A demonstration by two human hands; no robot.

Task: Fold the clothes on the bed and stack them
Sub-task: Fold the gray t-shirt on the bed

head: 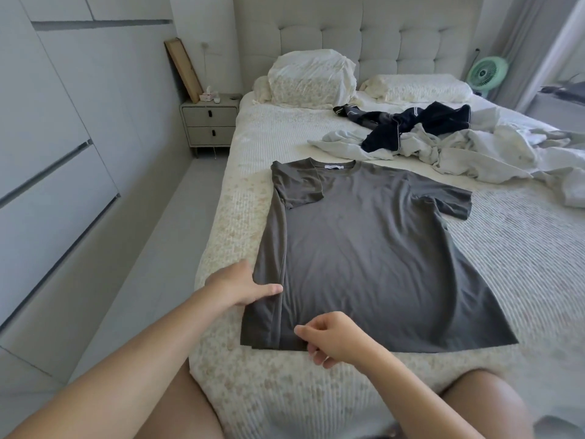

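Observation:
A dark grey T-shirt [373,248] lies flat on the bed [522,248], collar away from me. Its left side and left sleeve are folded inward over the body; the right sleeve lies spread out. My left hand [243,285] grips the folded left edge, thumb on top and fingers under the cloth. My right hand [332,339] is over the hem near the bottom left corner, fingers curled; whether it pinches the cloth is unclear. A pile of unfolded clothes lies beyond: a navy garment [421,125] with white piping on top of light grey ones [459,153].
Two pillows [313,77] lean at the tufted headboard. A nightstand [209,122] with a tissue box stands left of the bed, white wardrobes along the left wall. A green fan [486,74] is at the far right. My knees touch the bed's front edge.

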